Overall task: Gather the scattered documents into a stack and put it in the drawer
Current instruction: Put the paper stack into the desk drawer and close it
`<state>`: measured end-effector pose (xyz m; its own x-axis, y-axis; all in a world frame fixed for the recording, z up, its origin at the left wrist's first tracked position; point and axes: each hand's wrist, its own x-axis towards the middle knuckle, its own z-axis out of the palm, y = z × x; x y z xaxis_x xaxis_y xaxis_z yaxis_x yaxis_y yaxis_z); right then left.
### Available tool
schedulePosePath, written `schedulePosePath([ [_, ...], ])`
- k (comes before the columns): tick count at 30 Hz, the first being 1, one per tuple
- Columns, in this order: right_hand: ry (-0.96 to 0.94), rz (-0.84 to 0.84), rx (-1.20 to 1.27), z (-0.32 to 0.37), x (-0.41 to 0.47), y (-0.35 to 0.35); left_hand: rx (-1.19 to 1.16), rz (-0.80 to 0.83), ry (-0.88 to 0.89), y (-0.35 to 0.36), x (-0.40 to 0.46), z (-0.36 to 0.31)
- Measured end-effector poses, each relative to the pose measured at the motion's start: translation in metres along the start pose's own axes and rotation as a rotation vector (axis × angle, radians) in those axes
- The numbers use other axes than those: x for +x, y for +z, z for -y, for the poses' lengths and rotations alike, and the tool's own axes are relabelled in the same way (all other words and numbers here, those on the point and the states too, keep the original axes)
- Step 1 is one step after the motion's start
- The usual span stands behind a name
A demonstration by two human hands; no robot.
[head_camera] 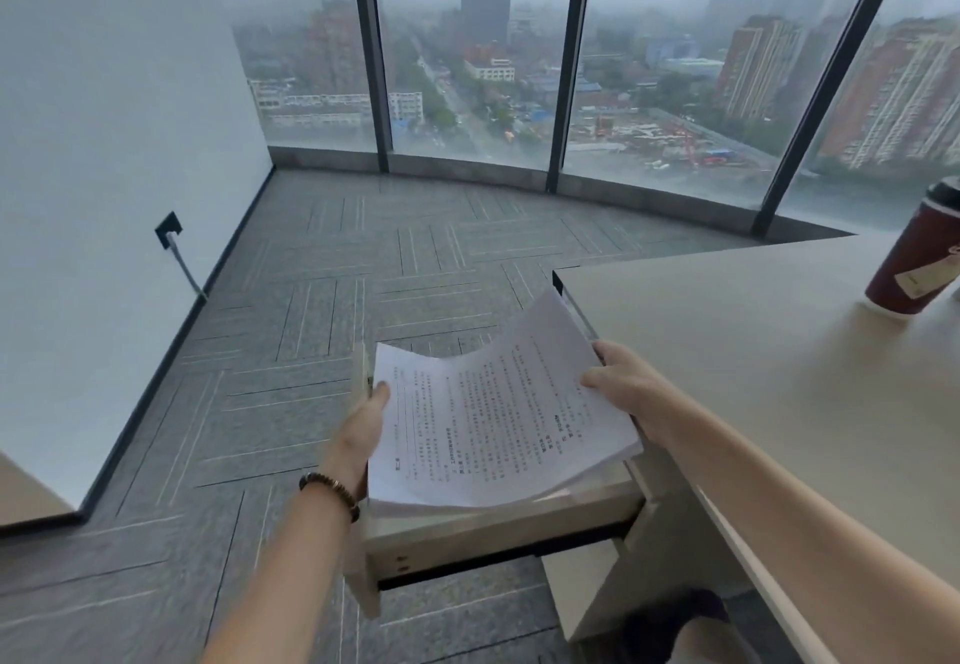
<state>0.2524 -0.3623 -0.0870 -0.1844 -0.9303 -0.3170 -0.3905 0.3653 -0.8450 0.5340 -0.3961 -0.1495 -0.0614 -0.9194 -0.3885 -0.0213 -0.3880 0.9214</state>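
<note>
Stack: you hold a sheaf of white printed paper sheets point(493, 414) over the open pale wooden drawer point(498, 533) that is pulled out from the desk's left side; whether its lower edge touches the drawer you cannot tell from here.
Axis: the stack's long side runs left to right between your hands; the printed lines run across that, so the text sits sideways to you.
Shape: the sheets sag in the middle and rise at both held ends, and the far right corner curls up toward the desk edge.
Left hand point(363, 429): it grips the stack's left short edge, thumb on top of the page, fingers hidden beneath; a dark beaded bracelet point(330, 494) circles the wrist.
Right hand point(623, 382): it grips the stack's right short edge, thumb on the top sheet, fingers curled over the edge beside the desk's side.
Edges: the drawer's near front panel shows under the stack, and its left wall stands just beside your left thumb; the light beige smooth desk top point(753, 351) borders the stack on the right.
Open room: grey striped carpet tiles point(311, 299) spread left and ahead to the tall dark-framed windows point(571, 65).
Desk top: a dark red paper cup with a black lid point(917, 258) stands well apart from the stack, at the far right.
</note>
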Motion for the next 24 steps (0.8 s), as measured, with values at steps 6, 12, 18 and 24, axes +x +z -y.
schedulePosePath([
  [6, 0.06, -0.019, -0.012, -0.008, 0.023, 0.021, 0.001, -0.059, -0.049, -0.014, 0.025, 0.017],
  [12, 0.11, -0.011, 0.01, -0.015, 0.039, 0.037, -0.015, -0.09, -0.054, -0.023, 0.031, 0.023],
  [18, 0.192, 0.001, 0.034, -0.025, 0.055, 0.043, 0.06, -0.149, 0.022, -0.018, 0.035, 0.026],
  [24, 0.259, 0.016, -0.007, -0.037, 0.068, 0.054, 0.17, -0.169, 0.016, -0.013, 0.049, 0.033],
])
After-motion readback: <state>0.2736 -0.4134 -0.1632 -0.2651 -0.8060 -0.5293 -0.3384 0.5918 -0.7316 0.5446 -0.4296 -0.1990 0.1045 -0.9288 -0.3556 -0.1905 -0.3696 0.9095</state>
